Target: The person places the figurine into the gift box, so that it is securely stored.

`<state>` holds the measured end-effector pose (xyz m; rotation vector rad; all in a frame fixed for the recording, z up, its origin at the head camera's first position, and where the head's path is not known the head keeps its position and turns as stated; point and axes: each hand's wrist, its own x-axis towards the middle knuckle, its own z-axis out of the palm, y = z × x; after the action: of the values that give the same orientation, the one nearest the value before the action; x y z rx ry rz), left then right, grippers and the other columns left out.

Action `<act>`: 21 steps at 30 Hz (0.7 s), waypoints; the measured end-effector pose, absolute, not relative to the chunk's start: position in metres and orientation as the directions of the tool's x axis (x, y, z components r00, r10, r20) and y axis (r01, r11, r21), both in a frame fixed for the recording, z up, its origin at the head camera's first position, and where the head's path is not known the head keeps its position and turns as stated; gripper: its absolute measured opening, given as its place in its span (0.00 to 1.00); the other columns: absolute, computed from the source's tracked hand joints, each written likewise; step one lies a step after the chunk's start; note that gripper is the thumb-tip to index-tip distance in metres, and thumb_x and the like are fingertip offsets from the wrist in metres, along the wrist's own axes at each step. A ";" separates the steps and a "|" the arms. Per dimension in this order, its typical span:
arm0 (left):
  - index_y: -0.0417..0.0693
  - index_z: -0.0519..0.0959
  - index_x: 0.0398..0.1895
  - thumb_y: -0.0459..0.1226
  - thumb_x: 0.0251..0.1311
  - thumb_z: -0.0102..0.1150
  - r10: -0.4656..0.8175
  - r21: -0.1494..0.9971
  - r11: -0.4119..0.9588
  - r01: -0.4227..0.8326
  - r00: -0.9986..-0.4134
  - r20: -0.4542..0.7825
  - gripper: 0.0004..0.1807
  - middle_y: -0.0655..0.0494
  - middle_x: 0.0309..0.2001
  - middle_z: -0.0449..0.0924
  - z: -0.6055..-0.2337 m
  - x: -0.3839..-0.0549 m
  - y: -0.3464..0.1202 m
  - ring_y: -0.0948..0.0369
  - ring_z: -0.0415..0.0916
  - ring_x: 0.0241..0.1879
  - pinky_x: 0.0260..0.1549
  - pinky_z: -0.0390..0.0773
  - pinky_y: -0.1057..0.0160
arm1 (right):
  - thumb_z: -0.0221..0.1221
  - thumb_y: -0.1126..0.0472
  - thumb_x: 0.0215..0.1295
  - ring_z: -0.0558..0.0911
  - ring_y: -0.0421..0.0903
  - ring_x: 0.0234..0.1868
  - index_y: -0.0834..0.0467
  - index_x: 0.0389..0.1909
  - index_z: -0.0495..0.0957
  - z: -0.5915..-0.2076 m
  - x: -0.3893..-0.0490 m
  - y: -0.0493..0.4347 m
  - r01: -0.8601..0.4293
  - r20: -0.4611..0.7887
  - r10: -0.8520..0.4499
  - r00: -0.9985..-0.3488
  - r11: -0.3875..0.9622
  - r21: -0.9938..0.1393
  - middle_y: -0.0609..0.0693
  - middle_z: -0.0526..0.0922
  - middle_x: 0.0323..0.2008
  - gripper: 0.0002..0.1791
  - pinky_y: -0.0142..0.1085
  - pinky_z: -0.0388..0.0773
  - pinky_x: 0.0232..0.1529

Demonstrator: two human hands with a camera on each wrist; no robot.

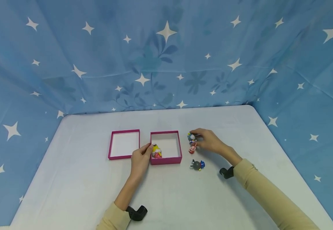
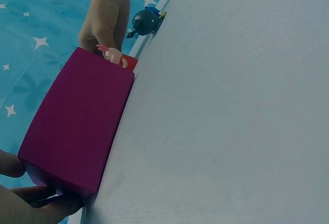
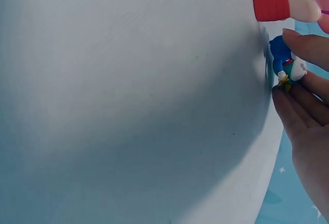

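Note:
An open magenta box (image 1: 166, 161) with a white inside sits mid-table. My left hand (image 1: 139, 161) holds its left side, the thumb and fingers at the wall. Inside the box, at the left, lies a yellow and pink toy figurine (image 1: 156, 151). To the right of the box, my right hand (image 1: 209, 140) grips a small blue and white toy figurine (image 3: 281, 52) between thumb and fingers, at the table surface. Close by is a red figurine with pink ears (image 3: 272, 5). Nearer to me lies a grey figurine with a blue part (image 1: 197, 165).
Left of the box lies a shallow magenta-edged lid (image 1: 123, 157), its white inside facing up. All stands on a white table (image 1: 80, 179). Blue star-patterned cloth (image 1: 103, 48) hangs behind and at both sides. Black wrist-worn devices (image 1: 137, 213) show at both sleeves.

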<state>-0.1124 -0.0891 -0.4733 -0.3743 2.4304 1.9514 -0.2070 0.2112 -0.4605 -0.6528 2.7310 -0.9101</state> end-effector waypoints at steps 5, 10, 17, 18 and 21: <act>0.41 0.79 0.65 0.45 0.75 0.56 -0.188 0.962 0.204 -0.182 -0.972 -0.144 0.23 0.45 0.65 0.80 -0.472 -0.114 -0.089 0.48 0.72 0.70 0.70 0.71 0.47 | 0.71 0.64 0.62 0.81 0.60 0.63 0.65 0.65 0.77 -0.459 -0.208 0.213 -0.334 -0.025 -0.447 -0.894 0.702 -0.630 0.61 0.81 0.62 0.30 0.53 0.76 0.66; 0.41 0.79 0.65 0.45 0.75 0.55 -0.188 0.961 0.210 -0.182 -0.972 -0.143 0.23 0.44 0.65 0.80 -0.471 -0.113 -0.089 0.48 0.73 0.70 0.69 0.72 0.47 | 0.70 0.64 0.63 0.81 0.60 0.62 0.64 0.65 0.77 -0.456 -0.208 0.213 -0.331 -0.007 -0.436 -0.900 0.695 -0.638 0.60 0.81 0.62 0.29 0.54 0.77 0.65; 0.41 0.79 0.65 0.44 0.76 0.55 -0.177 0.964 0.205 -0.170 -0.975 -0.134 0.23 0.44 0.65 0.80 -0.474 -0.113 -0.088 0.48 0.72 0.70 0.70 0.71 0.47 | 0.71 0.62 0.63 0.82 0.59 0.61 0.63 0.64 0.78 -0.448 -0.208 0.210 -0.324 0.013 -0.416 -0.909 0.687 -0.651 0.59 0.82 0.61 0.29 0.52 0.77 0.65; 0.41 0.79 0.65 0.44 0.76 0.55 -0.177 0.964 0.203 -0.169 -0.975 -0.134 0.23 0.45 0.65 0.80 -0.474 -0.113 -0.088 0.48 0.72 0.70 0.70 0.71 0.47 | 0.71 0.62 0.63 0.82 0.59 0.61 0.63 0.64 0.78 -0.446 -0.208 0.209 -0.326 0.019 -0.416 -0.909 0.682 -0.655 0.59 0.82 0.61 0.29 0.52 0.77 0.65; 0.41 0.79 0.66 0.45 0.76 0.55 -0.178 0.966 0.197 -0.169 -0.975 -0.134 0.23 0.45 0.65 0.80 -0.475 -0.113 -0.089 0.48 0.72 0.70 0.70 0.71 0.48 | 0.71 0.60 0.62 0.82 0.58 0.62 0.62 0.64 0.78 -0.437 -0.208 0.207 -0.327 0.038 -0.411 -0.911 0.660 -0.676 0.58 0.82 0.61 0.29 0.52 0.77 0.66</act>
<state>-0.1128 -0.0888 -0.4745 -0.3533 2.4355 1.9642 -0.2079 0.2067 -0.4374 -0.6145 2.7537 -1.0860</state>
